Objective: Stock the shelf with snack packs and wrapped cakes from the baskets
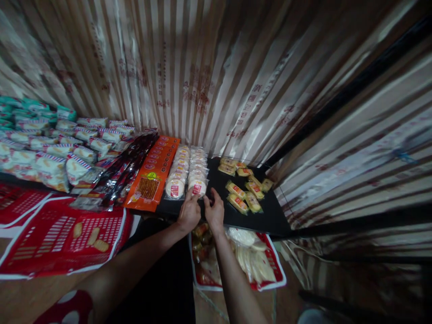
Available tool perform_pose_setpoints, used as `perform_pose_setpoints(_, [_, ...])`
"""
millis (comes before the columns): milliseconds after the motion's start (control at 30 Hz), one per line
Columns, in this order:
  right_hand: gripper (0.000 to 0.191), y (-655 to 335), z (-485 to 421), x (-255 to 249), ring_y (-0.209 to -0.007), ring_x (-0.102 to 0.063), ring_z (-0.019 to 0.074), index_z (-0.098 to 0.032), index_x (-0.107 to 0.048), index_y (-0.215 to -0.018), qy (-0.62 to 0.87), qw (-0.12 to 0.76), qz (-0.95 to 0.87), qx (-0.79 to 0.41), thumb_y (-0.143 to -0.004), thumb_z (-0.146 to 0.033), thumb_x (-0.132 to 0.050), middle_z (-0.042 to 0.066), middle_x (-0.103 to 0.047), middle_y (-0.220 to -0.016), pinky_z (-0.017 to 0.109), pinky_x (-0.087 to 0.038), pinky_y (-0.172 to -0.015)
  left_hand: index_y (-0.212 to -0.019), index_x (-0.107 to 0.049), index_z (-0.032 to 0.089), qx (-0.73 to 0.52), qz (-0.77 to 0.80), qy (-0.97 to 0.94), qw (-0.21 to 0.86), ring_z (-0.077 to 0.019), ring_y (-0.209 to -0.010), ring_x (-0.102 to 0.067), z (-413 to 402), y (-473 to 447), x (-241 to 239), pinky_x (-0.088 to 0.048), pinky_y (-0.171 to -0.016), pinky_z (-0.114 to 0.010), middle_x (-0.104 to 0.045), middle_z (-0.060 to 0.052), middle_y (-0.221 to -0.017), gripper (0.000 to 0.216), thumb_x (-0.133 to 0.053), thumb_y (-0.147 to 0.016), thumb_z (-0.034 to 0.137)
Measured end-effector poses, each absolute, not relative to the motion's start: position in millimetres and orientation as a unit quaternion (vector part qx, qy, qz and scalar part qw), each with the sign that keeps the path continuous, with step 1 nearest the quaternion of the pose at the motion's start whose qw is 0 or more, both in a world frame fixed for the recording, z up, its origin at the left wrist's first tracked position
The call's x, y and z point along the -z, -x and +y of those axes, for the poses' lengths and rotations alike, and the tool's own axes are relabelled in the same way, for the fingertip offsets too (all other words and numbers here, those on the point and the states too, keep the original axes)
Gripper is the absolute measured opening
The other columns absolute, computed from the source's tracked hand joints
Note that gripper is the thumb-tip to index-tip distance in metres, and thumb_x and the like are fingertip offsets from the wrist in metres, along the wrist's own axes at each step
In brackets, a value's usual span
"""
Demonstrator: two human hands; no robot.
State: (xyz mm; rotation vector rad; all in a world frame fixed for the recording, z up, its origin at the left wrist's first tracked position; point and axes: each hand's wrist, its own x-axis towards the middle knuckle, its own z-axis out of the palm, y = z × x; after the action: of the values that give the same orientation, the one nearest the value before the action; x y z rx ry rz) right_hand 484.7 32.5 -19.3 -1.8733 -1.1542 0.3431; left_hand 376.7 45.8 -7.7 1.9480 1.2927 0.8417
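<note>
My left hand reaches to the near end of a row of clear-wrapped round white rice crackers. Its outstretched fingers touch the front pack, which has a red label. Just to the right, my right hand is open, thumb and forefinger apart, by that pack's right corner. A second row of the same crackers lies alongside to the left. Both rows rest on a black table. Neither hand appears to grip a pack, though the left fingertips partly blend with the wrapper.
Yellow wrapped cakes lie to the right. Leftward are an orange snack bag, dark glossy packets and many white bags. Red baskets stand below. A striped curtain and black poles border the table.
</note>
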Motion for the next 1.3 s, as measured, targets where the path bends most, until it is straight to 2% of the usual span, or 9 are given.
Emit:
perform_pose_setpoints(200, [0.045, -498, -53, 30, -0.098, -0.060, 0.0196, -0.016, -0.056, -0.114, 0.748, 0.477, -0.425, -0.179, -0.083, -0.045, -0.041, 0.011, -0.065, -0.109, 0.034, -0.047, -0.086, -0.097, -0.058, 0.018, -0.281, 0.394, -0.794, 0.368, -0.0164, -0.094, -0.057, -14, -373, 18, -0.046, -0.088, -0.030, -0.059, -0.006, -0.097, 0.032, -0.033, -0.080, 0.007])
perform_pose_setpoints(367, [0.043, -512, -125, 43, -0.092, -0.062, 0.0245, -0.017, -0.065, -0.098, 0.793, 0.364, -0.462, -0.158, -0.083, -0.049, -0.042, 0.013, -0.068, -0.100, 0.039, -0.047, -0.085, -0.102, -0.059, 0.012, -0.133, 0.341, -0.827, 0.427, -0.0239, -0.103, -0.056, -61, -377, 57, -0.043, -0.094, -0.037, -0.061, -0.014, -0.106, 0.035, -0.042, -0.071, 0.007])
perform_pose_setpoints(500, [0.039, -520, -162, 59, -0.094, -0.060, 0.0290, -0.018, -0.067, -0.097, 0.817, 0.264, -0.503, -0.100, -0.078, -0.048, -0.049, 0.013, -0.068, -0.099, 0.042, -0.047, -0.084, -0.114, -0.053, 0.016, -0.114, 0.347, -0.820, 0.440, -0.0260, -0.109, -0.055, -79, -376, 81, -0.041, -0.096, -0.041, -0.059, -0.012, -0.117, 0.050, -0.047, -0.065, 0.008])
perform_pose_setpoints(600, [0.031, -520, -173, 74, -0.091, -0.061, 0.0288, -0.020, -0.068, -0.090, 0.811, 0.247, -0.516, -0.122, -0.077, -0.043, -0.051, 0.012, -0.068, -0.093, 0.041, -0.048, -0.081, -0.115, -0.053, 0.018, -0.113, 0.349, -0.818, 0.444, -0.0266, -0.110, -0.055, -86, -376, 89, -0.041, -0.097, -0.041, -0.059, -0.011, -0.119, 0.051, -0.048, -0.064, 0.009])
perform_pose_setpoints(733, [0.027, -514, -169, 82, -0.082, -0.062, 0.0265, -0.022, -0.065, -0.071, 0.787, 0.301, -0.508, -0.178, -0.077, -0.042, -0.048, 0.010, -0.068, -0.080, 0.039, -0.048, -0.079, -0.109, -0.056, 0.019, -0.116, 0.355, -0.814, 0.445, -0.0263, -0.106, -0.056, -86, -377, 91, -0.043, -0.096, -0.040, -0.062, -0.009, -0.114, 0.048, -0.049, -0.063, 0.009])
perform_pose_setpoints(967, [0.033, -507, -147, 45, -0.055, -0.057, 0.0172, -0.021, -0.059, -0.067, 0.787, 0.340, -0.431, -0.282, -0.072, -0.052, -0.050, 0.001, -0.061, -0.059, 0.027, -0.042, -0.056, -0.121, -0.049, 0.014, -0.146, 0.378, -0.794, 0.453, -0.0227, -0.108, -0.053, -71, -371, 62, -0.042, -0.096, -0.036, -0.054, -0.012, -0.122, 0.049, -0.045, -0.072, 0.014])
perform_pose_setpoints(1067, [0.035, -505, -130, 28, -0.049, -0.050, 0.0139, -0.020, -0.058, -0.067, 0.771, 0.420, -0.362, -0.315, -0.065, -0.054, -0.056, -0.002, -0.056, -0.054, 0.025, -0.039, -0.050, -0.125, -0.046, 0.016, -0.176, 0.382, -0.782, 0.460, -0.0193, -0.107, -0.054, -63, -360, 43, -0.043, -0.097, -0.033, -0.049, -0.010, -0.128, 0.052, -0.046, -0.073, 0.015])
perform_pose_setpoints(1200, [0.034, -495, -102, 12, -0.044, -0.043, 0.0097, -0.019, -0.055, -0.066, 0.711, 0.531, -0.239, -0.393, -0.055, -0.049, -0.067, -0.006, -0.050, -0.049, 0.022, -0.037, -0.045, -0.125, -0.047, 0.016, -0.202, 0.355, -0.799, 0.442, -0.0227, -0.122, -0.043, -57, -341, 26, -0.034, -0.105, -0.037, -0.047, -0.011, -0.132, 0.055, -0.056, -0.071, 0.026])
perform_pose_setpoints(1300, [0.033, -480, -82, 1, -0.045, -0.043, 0.0076, -0.019, -0.055, -0.063, 0.657, 0.582, -0.177, -0.445, -0.049, -0.043, -0.073, -0.008, -0.050, -0.051, 0.020, -0.038, -0.047, -0.124, -0.047, 0.020, -0.238, 0.381, -0.794, 0.410, -0.0219, -0.122, -0.043, -54, -331, 19, -0.034, -0.105, -0.038, -0.049, -0.009, -0.129, 0.052, -0.056, -0.073, 0.026])
